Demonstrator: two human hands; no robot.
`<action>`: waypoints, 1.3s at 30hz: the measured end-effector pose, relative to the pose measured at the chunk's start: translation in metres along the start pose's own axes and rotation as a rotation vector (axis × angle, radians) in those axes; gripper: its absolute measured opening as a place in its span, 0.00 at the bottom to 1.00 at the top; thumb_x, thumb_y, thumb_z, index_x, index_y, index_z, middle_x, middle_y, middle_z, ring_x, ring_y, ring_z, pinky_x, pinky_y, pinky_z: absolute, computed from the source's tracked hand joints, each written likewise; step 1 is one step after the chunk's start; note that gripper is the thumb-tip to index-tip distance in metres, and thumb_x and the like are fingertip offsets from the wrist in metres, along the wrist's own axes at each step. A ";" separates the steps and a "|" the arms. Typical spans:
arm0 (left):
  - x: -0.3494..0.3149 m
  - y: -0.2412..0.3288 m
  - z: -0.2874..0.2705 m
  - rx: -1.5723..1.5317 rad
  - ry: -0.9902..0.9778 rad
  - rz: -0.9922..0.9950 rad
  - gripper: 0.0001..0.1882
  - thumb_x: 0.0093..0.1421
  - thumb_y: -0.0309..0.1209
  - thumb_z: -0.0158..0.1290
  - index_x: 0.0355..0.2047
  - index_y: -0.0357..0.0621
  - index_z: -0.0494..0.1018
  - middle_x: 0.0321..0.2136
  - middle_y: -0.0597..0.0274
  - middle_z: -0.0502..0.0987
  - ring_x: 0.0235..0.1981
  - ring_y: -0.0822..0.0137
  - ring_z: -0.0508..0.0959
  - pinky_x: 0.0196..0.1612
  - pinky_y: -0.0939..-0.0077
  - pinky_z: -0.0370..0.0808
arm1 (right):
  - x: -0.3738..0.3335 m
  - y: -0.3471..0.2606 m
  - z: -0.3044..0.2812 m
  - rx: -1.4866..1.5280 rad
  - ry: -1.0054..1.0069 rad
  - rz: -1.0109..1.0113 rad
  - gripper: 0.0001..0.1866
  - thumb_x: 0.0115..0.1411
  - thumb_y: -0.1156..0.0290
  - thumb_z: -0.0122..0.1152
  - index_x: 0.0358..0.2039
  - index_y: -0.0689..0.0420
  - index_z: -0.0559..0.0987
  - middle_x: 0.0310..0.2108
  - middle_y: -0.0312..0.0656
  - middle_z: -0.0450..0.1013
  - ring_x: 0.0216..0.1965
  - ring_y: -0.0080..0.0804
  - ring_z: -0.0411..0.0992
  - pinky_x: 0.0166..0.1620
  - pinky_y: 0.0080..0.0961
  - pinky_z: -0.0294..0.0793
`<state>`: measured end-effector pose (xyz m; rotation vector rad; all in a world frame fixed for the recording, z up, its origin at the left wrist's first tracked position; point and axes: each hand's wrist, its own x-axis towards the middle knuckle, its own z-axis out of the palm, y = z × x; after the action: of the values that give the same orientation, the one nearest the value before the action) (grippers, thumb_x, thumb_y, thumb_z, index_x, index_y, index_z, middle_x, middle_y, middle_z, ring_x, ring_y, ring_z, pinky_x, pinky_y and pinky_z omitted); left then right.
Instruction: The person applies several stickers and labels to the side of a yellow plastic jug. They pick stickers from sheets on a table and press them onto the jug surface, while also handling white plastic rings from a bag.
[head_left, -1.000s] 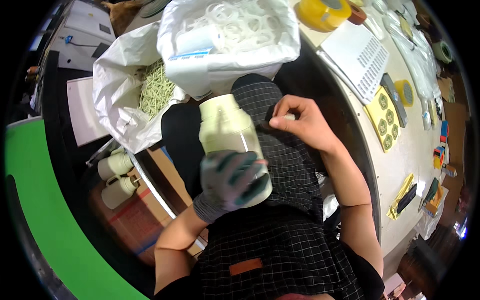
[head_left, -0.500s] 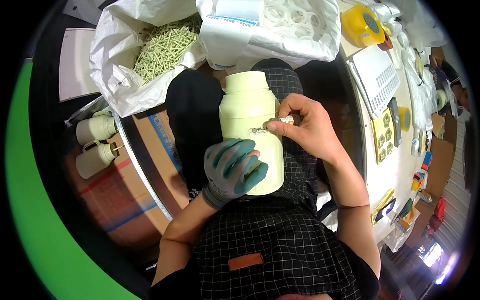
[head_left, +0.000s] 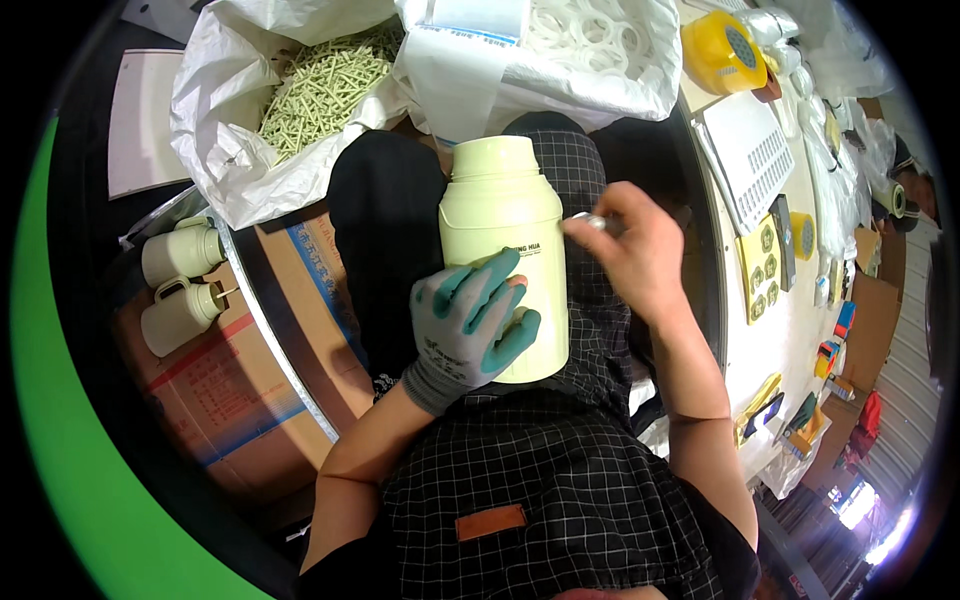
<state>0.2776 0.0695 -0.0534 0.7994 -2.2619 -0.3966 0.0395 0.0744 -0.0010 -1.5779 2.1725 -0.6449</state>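
Note:
A pale yellow-green vacuum flask (head_left: pixel 500 213) lies across my lap, its narrower neck pointing away from me. My left hand (head_left: pixel 462 325), in a grey and teal glove, holds the flask's lower body. Its index fingertip lies just below a small dark printed mark (head_left: pixel 522 250) on the wall. My bare right hand (head_left: pixel 635 250) is off the flask, right of its shoulder. Between thumb and fingers it pinches a small whitish strip (head_left: pixel 592 221), partly hidden by the fingers.
A white sack (head_left: pixel 215 170) of pale green sticks and a bag of clear rings (head_left: pixel 590 40) stand ahead. Two similar flasks (head_left: pixel 182 318) sit at left by cardboard. The right-hand table carries a yellow tape roll (head_left: pixel 722 52), white printed sheets (head_left: pixel 745 160) and a yellow sticker sheet (head_left: pixel 762 270).
My right hand has moved right, away from the flask, with the small strip pinched in it. My left index finger has stretched up toward the printed mark. The flask has barely shifted.

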 end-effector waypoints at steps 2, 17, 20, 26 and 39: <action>0.000 -0.002 0.001 0.017 0.026 0.000 0.24 0.52 0.37 0.67 0.49 0.45 0.79 0.57 0.58 0.77 0.47 0.60 0.75 0.50 0.61 0.70 | -0.002 0.012 -0.002 0.079 -0.024 0.143 0.22 0.52 0.55 0.79 0.27 0.57 0.75 0.24 0.42 0.72 0.23 0.39 0.73 0.29 0.33 0.73; 0.095 -0.131 -0.007 -1.297 -0.324 -0.562 0.18 0.65 0.31 0.59 0.54 0.39 0.77 0.47 0.63 0.81 0.44 0.73 0.77 0.50 0.78 0.75 | -0.061 0.008 -0.002 1.038 -0.189 -0.083 0.16 0.71 0.57 0.61 0.39 0.58 0.74 0.39 0.40 0.71 0.39 0.28 0.71 0.47 0.28 0.72; 0.118 -0.116 0.003 -0.756 -0.551 -0.655 0.20 0.64 0.33 0.61 0.54 0.39 0.76 0.47 0.59 0.80 0.44 0.67 0.77 0.53 0.73 0.75 | -0.077 0.073 -0.034 0.816 0.243 0.135 0.09 0.65 0.68 0.68 0.33 0.59 0.77 0.33 0.37 0.74 0.37 0.25 0.73 0.44 0.26 0.75; 0.177 -0.018 0.041 -0.084 -0.252 -0.001 0.26 0.63 0.36 0.64 0.58 0.39 0.74 0.57 0.47 0.75 0.56 0.51 0.77 0.62 0.60 0.71 | -0.139 0.250 -0.123 -0.088 0.723 0.726 0.17 0.63 0.54 0.69 0.34 0.57 0.78 0.30 0.45 0.78 0.33 0.41 0.77 0.38 0.37 0.74; 0.204 0.212 0.324 -0.033 -0.696 0.435 0.17 0.62 0.44 0.62 0.49 0.54 0.80 0.51 0.56 0.74 0.48 0.55 0.80 0.51 0.59 0.80 | -0.130 0.320 -0.134 -0.373 0.610 0.489 0.15 0.58 0.55 0.73 0.30 0.53 0.79 0.33 0.36 0.75 0.35 0.40 0.78 0.37 0.37 0.78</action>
<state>-0.1568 0.1163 -0.0773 0.1242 -2.9645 -0.5599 -0.2450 0.3023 -0.0670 -0.9857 3.1371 -0.6392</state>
